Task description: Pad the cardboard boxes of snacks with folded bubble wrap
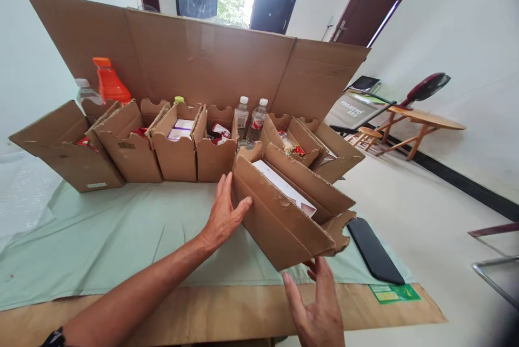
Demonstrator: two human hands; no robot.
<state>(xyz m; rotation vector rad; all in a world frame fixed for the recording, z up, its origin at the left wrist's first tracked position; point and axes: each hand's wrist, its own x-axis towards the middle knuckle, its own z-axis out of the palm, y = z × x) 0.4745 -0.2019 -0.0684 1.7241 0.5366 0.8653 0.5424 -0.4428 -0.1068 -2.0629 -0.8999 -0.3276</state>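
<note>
An open-topped cardboard box (279, 217) stands angled on the green cloth, pulled forward of a row of similar boxes. A white flat packet (284, 187) lies inside it. My left hand (225, 214) rests against the box's left side, fingers stretched and thumb apart. Below the box's near corner is my right hand (316, 304), palm up, its thumb and fingers apart. Some right fingertips are partly hidden at the box's lower edge; whether they touch it I cannot tell.
Behind stand several cardboard boxes (176, 155) with packets, two clear bottles (256, 120) and an orange bottle (111, 82), before a tall cardboard panel (203, 55). A black phone-like slab (377, 249) and a green packet (393, 293) lie at the table's right end.
</note>
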